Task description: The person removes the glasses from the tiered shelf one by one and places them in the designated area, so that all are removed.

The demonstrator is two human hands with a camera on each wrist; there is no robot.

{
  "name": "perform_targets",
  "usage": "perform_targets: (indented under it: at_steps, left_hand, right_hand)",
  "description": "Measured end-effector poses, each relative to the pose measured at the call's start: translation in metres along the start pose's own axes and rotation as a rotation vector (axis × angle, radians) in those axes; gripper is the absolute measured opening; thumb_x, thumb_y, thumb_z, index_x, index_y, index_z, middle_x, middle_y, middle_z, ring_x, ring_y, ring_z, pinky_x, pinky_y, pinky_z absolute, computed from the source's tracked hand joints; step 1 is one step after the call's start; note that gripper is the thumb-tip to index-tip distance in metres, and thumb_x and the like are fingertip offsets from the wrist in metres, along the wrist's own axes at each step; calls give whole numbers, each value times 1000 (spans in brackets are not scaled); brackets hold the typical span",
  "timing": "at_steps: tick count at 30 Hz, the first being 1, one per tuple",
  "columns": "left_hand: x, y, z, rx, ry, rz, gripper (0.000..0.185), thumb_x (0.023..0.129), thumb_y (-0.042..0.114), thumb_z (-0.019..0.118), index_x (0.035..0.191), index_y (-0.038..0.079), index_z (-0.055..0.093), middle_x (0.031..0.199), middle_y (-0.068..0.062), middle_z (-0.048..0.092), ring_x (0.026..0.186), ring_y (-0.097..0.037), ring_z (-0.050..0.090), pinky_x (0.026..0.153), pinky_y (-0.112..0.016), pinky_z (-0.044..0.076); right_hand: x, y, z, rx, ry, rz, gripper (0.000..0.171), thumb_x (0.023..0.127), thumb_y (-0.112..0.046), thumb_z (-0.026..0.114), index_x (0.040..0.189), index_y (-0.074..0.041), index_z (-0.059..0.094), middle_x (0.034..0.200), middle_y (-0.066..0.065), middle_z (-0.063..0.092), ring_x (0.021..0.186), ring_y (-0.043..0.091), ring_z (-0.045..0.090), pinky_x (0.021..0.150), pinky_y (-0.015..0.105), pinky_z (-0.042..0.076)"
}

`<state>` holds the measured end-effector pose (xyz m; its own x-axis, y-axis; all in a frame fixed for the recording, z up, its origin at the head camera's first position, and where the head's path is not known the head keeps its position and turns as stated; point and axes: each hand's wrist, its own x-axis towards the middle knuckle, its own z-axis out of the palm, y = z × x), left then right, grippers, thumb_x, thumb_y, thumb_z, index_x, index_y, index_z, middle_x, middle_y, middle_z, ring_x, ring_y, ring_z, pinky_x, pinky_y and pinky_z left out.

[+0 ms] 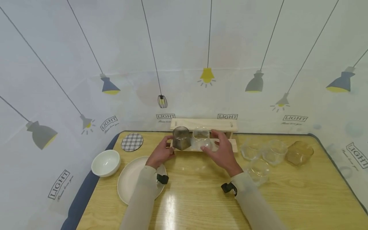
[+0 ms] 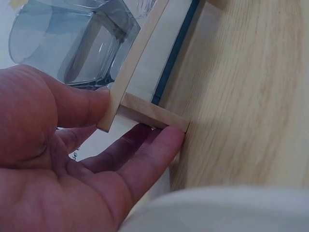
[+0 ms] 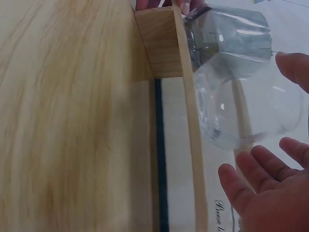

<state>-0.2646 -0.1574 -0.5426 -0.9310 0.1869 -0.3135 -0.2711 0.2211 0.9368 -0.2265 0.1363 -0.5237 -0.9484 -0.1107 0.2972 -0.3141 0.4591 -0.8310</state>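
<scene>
The wooden bench (image 1: 201, 204) carries everything, and the wooden rack (image 1: 204, 125) at its far edge serves as the landmark. Left of the rack lie a cream plate (image 1: 129, 179), a white bowl (image 1: 105, 163) and a checked coaster (image 1: 132, 142); right of it stand four loose glasses (image 1: 273, 153), three clear and one amber.

On the rack's lower rail sit a smoky grey glass (image 1: 181, 138) at the left end and a clear glass (image 1: 202, 138) just beside it, both lying tipped.

The left hand (image 1: 159, 155) grips the rack's left end, thumb on the upright and fingers (image 2: 145, 159) under the foot piece, bracing it. The right hand (image 1: 222, 152) is released, fingers (image 3: 241, 186) spread and relaxed close around the clear glass; whether they touch it cannot be told.

Judged from this, the step goes best if the left hand holds the rack firm while the right settles the clear glass squarely against the rail, without knocking its grey neighbour.
</scene>
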Motion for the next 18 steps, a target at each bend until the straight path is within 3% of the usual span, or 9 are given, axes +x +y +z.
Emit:
perform_targets:
  at_steps: [5, 10, 18]
  left_hand:
    - [0, 1, 0, 17, 2, 1, 59, 107, 4, 54, 161, 20, 37, 153, -28, 47, 120, -33, 62, 100, -47, 60]
    - [1, 1, 1, 48, 16, 0, 58, 107, 5, 55, 161, 21, 38, 149, -27, 50, 117, -30, 63, 97, -43, 62]
    - [0, 2, 0, 62, 26, -2, 58, 107, 5, 55, 160, 21, 39, 149, -26, 50, 119, -31, 63, 97, -42, 62]
  right_hand:
    - [8, -2, 14, 15, -41, 73, 90, 90, -40, 86, 162, -15, 38, 152, 14, 50, 137, 36, 54, 108, 56, 54]
    - [11, -2, 18, 47, -27, 63, 86, 88, -34, 88, 159, -14, 44, 145, 16, 55, 128, 41, 62, 98, 56, 60]
    - [12, 0, 16, 31, -21, 57, 81, 86, -34, 90, 154, -14, 49, 145, 13, 57, 132, 38, 61, 98, 56, 59]
